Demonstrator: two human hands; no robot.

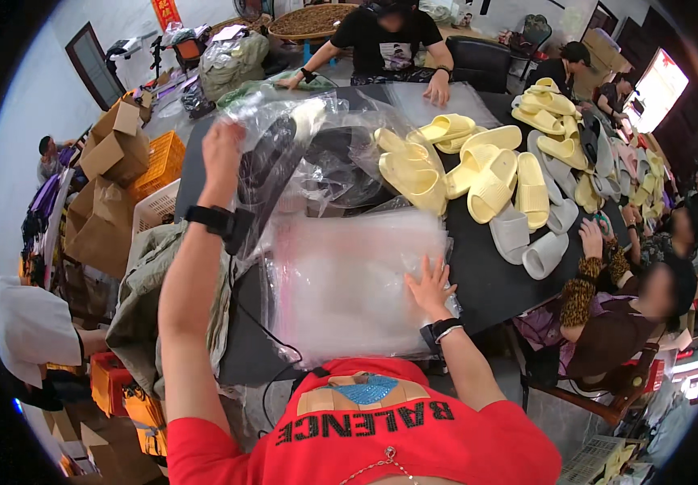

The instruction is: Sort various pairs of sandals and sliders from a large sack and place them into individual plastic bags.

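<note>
My right hand [430, 288] lies with fingers spread on a stack of clear plastic bags [341, 279] on the black table [494, 295]. Farther off to the left, my left hand [223, 149] is closed on the edge of a crumpled clear plastic bag [264, 153]; its fingertips are slightly blurred. More loose clear plastic spreads between this hand and a pair of pale yellow slippers [413, 174], which the film partly covers. Other yellow slippers [490, 182] and grey slippers [527, 241] lie beyond my right hand.
Across the table a person [389, 48] rests a hand on flat plastic sheets [454, 103]. At the right edge, another person's hands [593, 234] are near a slipper heap [555, 113]. Cardboard boxes [102, 218] and an orange crate [157, 166] stand left. A black cable [264, 323] hangs near me.
</note>
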